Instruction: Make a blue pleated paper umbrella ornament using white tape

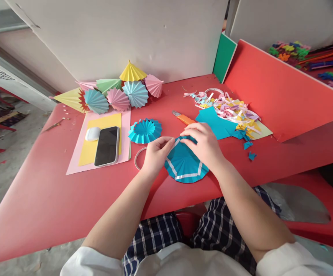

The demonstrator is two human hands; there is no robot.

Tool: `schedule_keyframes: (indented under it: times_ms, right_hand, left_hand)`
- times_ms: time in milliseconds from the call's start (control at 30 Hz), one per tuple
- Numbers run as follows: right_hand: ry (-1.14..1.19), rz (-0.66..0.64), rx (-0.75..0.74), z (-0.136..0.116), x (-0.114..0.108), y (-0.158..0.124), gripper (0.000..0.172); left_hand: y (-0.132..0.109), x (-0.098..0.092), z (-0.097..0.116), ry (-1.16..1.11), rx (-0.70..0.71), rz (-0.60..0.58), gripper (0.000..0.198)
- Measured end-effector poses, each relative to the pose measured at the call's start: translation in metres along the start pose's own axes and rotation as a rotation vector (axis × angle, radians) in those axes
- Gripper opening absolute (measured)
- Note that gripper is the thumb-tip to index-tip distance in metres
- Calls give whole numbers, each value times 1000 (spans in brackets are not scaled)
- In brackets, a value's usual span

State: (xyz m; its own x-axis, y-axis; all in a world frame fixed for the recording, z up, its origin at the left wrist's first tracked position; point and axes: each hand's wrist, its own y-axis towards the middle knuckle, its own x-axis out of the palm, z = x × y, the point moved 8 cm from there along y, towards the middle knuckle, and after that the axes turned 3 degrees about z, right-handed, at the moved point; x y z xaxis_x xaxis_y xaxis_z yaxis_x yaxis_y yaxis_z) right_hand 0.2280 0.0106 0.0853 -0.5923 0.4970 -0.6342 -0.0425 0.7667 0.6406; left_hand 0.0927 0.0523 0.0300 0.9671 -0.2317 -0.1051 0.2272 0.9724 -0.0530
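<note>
Pinching the far rim of a pleated blue disc (186, 163), the left hand (159, 151) meets the right hand (205, 140), its fingers curled narrowly; whether they grip, I cannot tell. The disc lies near the desk (82, 203)'s front edge. Red surface stretches leftward; a white panel (143, 34) bounds the back, a red board (281, 88) the right. A small white case (93, 134) sits closed beside a phone (107, 146).

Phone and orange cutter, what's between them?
In the head view: edges of the paper sheets under the phone, then the blue pleated rosette, then bare red tabletop.
</note>
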Motion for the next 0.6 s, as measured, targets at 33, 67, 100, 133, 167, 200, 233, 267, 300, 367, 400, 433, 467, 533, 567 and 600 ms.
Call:
schedule_keyframes:
  times_ms: [33,67,100,133,167,200,233,267,300,367,400,433,467,533,567,600]
  right_hand:
    - [-45,35,-18,-1,-2,0,9]
    - [-87,62,-34,-3,-4,0,10]
    - [-127,82,-46,-4,-6,-1,9]
    - [-165,95,-56,-6,-7,-1,10]
    - [-197,100,-67,-8,-7,-1,10]
    - [-218,100,-78,-9,-7,-2,10]
    - [-228,98,-85,-11,-6,-2,9]
    - [-229,97,-88,-11,-6,-2,9]
    - [-222,97,-90,-11,-5,-2,8]
    - [-196,98,-87,-11,-4,-2,8]
    - [-181,97,-82,-10,-3,-2,9]
    - [-166,91,-77,-10,-2,-2,9]
    - [-152,84,-71,-9,-1,-2,10]
    - [-131,69,-61,-8,0,-2,12]
    - [-123,63,-60,-8,1,-2,12]
    - [-116,57,-59,-8,1,-2,12]
  left_hand:
    - [0,-1,1,-15,4,10,26]
    - [0,-1,1,-27,9,16,26]
    - [-1,-1,2,-36,14,16,27]
    - [-1,0,2,-45,15,12,29]
    - [-2,0,3,-55,13,6,31]
    - [-2,1,3,-65,10,-1,34]
    - [-3,2,3,-76,8,-7,36]
    - [-3,2,3,-86,8,-10,38]
    - [-3,2,4,-95,11,-13,38]
    - [-3,3,6,-103,25,-18,39]
    - [-4,3,7,-106,38,-21,39]
    - [-4,3,8,-107,52,-25,39]
    - [-4,4,9,-105,68,-28,39]
    - [-5,5,12,-94,96,-31,39]
    - [-6,5,12,-88,105,-32,39]
    - [-6,5,12,-81,111,-32,40]
